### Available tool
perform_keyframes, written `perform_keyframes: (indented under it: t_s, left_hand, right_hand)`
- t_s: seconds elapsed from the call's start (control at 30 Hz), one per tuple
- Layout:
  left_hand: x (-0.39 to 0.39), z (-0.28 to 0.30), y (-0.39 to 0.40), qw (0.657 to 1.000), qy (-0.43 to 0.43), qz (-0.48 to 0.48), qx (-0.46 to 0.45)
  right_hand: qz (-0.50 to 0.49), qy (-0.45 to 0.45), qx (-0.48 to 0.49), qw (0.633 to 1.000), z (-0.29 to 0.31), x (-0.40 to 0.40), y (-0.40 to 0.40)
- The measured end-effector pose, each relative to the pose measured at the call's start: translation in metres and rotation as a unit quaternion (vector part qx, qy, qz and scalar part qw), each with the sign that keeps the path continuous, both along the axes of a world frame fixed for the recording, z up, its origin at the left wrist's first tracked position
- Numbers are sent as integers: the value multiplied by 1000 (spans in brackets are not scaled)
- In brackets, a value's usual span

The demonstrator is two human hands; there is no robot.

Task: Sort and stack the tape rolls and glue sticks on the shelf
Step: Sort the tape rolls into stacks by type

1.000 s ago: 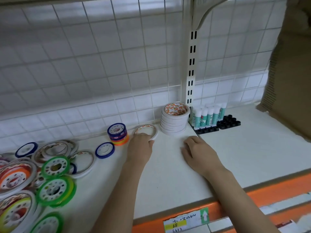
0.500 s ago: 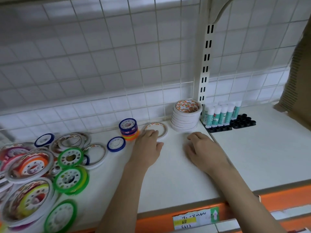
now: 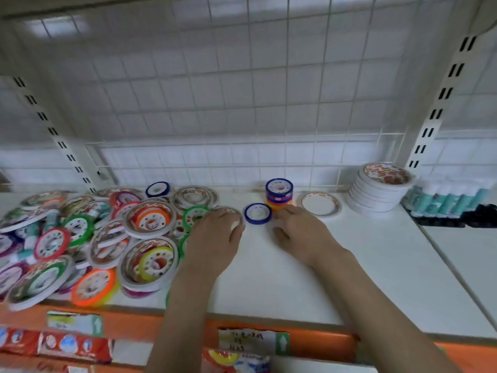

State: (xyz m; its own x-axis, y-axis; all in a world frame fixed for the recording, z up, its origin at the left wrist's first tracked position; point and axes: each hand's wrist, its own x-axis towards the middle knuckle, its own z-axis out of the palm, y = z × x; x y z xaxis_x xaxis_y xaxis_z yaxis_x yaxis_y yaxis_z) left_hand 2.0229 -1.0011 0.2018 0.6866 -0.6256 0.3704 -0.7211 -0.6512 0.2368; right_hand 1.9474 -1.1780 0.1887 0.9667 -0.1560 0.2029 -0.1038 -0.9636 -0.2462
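The left hand (image 3: 217, 232) has left the single white tape roll (image 3: 321, 204) lying at 3 o'clock of the small coloured stack (image 3: 279, 195) and now curls over another white roll at the loose pile's (image 3: 94, 238) edge, likely the next pick, while the right hand (image 3: 301, 232) rests loosely curled beside the blue roll (image 3: 257, 214).

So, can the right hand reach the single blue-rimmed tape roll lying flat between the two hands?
Probably yes. The right hand lies just beside the blue-rimmed tape roll, with bare white shelf between them and nothing on top of the roll.
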Motion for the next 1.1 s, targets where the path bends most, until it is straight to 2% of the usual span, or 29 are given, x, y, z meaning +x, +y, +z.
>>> perform_keyframes:
  t_s: [0.3, 0.63, 0.73, 0.9, 1.1]
  left_hand:
    - [15, 7, 73, 997, -13, 58, -46]
    - [16, 4, 50, 997, 4, 30, -74]
    - [16, 4, 43, 997, 6, 38, -64]
    - [19, 5, 36, 993, -4, 107, -45]
    - [20, 12, 21, 983, 44, 175, 38]
  right_hand:
    - [19, 17, -5, 1000, -2, 46, 44]
    - [-21, 45, -17, 999, -10, 43, 42]
    - [-22, 38, -16, 999, -8, 40, 40]
    - [-9, 22, -18, 1000, -8, 33, 38]
    - [23, -19, 3, 1000, -3, 23, 31]
